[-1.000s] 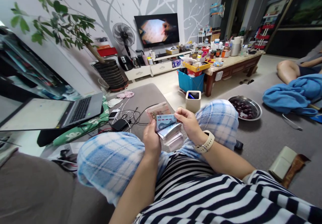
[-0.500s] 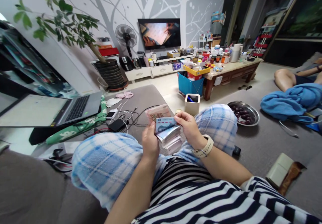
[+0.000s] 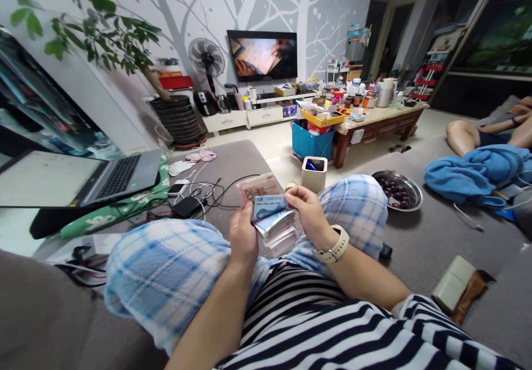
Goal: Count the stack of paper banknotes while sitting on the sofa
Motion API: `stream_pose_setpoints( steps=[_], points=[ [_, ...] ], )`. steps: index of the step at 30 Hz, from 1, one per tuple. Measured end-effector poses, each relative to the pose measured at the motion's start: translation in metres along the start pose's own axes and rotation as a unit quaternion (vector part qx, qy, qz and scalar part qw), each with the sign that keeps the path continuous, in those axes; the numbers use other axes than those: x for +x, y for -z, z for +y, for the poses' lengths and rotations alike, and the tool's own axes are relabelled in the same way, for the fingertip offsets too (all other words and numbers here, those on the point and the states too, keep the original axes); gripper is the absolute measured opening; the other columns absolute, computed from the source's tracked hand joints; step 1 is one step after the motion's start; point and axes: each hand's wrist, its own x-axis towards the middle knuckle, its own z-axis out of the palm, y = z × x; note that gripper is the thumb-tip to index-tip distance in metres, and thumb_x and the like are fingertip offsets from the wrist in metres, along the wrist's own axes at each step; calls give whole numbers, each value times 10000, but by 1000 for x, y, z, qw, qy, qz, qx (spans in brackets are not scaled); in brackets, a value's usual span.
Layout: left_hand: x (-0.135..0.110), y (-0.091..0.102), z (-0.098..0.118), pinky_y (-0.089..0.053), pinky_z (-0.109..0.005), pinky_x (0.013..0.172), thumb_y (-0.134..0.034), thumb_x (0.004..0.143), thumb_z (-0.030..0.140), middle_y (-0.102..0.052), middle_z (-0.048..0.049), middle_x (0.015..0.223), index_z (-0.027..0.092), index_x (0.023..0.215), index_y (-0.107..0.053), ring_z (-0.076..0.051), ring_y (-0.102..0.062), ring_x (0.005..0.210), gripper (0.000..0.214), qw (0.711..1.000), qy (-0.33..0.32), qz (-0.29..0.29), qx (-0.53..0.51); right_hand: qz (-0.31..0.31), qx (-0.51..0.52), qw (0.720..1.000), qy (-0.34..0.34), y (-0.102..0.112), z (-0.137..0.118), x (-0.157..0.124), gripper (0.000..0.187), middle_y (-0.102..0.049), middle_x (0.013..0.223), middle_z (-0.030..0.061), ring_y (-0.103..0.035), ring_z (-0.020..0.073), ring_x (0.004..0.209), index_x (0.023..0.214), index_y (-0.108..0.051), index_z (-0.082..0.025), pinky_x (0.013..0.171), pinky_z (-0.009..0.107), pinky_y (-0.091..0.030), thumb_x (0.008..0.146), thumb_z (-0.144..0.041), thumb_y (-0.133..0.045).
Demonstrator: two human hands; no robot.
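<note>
Holding banknote stack (image 3: 257, 188) between both hands (image 3: 243, 234) (image 3: 310, 212)

Pink banknotes (image 3: 257, 187): fanned, tilted, at 12 o'clock from the blue note
Blue note (image 3: 270, 206): lying across them
Pale bundle (image 3: 276, 234): slanted, at 6 o'clock

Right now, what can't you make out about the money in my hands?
Head view:
- The pink banknote: lower part hidden by the blue slip and your left hand.
- The blue slip: print too small to read.
- Papers below your right hand: too blurred to identify.
</note>
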Motion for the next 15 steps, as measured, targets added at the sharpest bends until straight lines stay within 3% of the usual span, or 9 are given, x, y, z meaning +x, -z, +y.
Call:
stream_pose_setpoints(
  steps=[6,15],
  points=[
    [-3,-4,5,-505,-290,779,-729,599,304,-677,-13,670,152,668,-689,-183,-656,742,171,999,-15,28,7,-6,4,1000,2,1,1,0,150,-485,608,-43,-387,101,589,671,-582,-182,600,254,-306,698,-304,-666],
    [0,-1,1,-492,-253,732,-737,602,329,-674,-9,678,138,683,-694,-155,-635,703,212,1000,-13,18,0,-5,5,1000,5,1,3,0,146,-492,614,-46,-394,98,594,672,-580,-179,605,248,-310,709,-295,-660]
  ],
)
